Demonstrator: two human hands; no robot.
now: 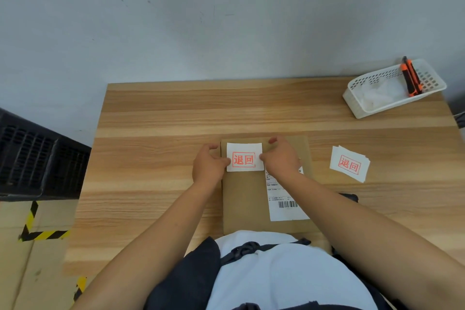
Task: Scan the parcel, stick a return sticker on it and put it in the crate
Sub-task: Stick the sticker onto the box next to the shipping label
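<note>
A flat brown cardboard parcel (245, 199) lies on the wooden table in front of me, with a white shipping label (284, 202) and barcode on its right side. A white return sticker (244, 157) with red characters rests on the parcel's far left corner. My left hand (208, 166) pinches the sticker's left edge and my right hand (281, 156) pinches its right edge, both resting over the parcel. A black slatted crate (35, 156) stands on the floor left of the table.
A small stack of the same return stickers (349, 163) lies on the table (156, 118) to the right. A white plastic basket (392, 88) with an orange-black utility knife (411, 78) sits at the far right corner. Something dark (349, 197) peeks out behind my right forearm.
</note>
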